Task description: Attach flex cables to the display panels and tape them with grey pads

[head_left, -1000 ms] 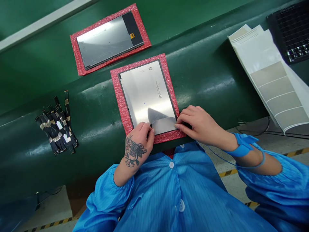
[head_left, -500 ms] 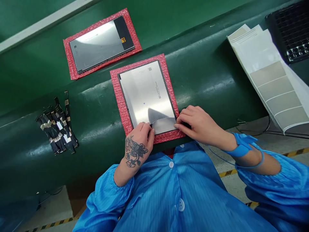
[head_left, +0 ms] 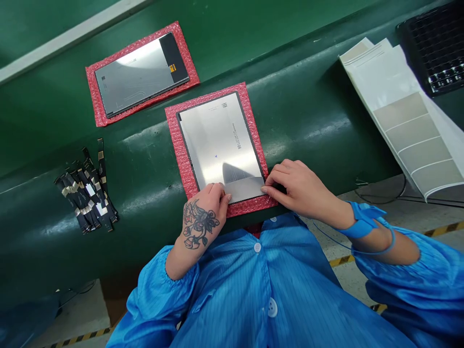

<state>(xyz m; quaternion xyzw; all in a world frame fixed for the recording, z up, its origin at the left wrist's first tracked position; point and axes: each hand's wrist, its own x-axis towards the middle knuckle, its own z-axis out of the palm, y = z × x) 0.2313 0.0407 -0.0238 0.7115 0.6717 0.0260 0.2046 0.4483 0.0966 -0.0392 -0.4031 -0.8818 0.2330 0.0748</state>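
Observation:
A silver display panel (head_left: 213, 140) lies back side up on a pink foam sheet (head_left: 179, 152) in front of me. Along its near edge is a grey adhesive strip (head_left: 243, 189), which looks nearly flat against the metal. My left hand (head_left: 206, 210), tattooed on the back, pinches the strip's left end between thumb and fingers. At the other end, by the panel's near right corner, my right hand (head_left: 299, 188) grips the strip with thumb and fingertips. My fingers cover both ends of the strip.
A second display panel (head_left: 136, 79) rests on pink foam at the back left. Several black flex cables (head_left: 87, 191) are piled at left. Backing sheets with grey adhesive strips (head_left: 409, 121) lie at right, beside a black tray (head_left: 435, 53). A blue wrist strap cord (head_left: 326, 237) trails from my right wrist.
The strip's far edge has gone from bowed to nearly straight. My left hand has shifted slightly left with its end, while my right hand has stayed at the corner. The back panel has moved left.

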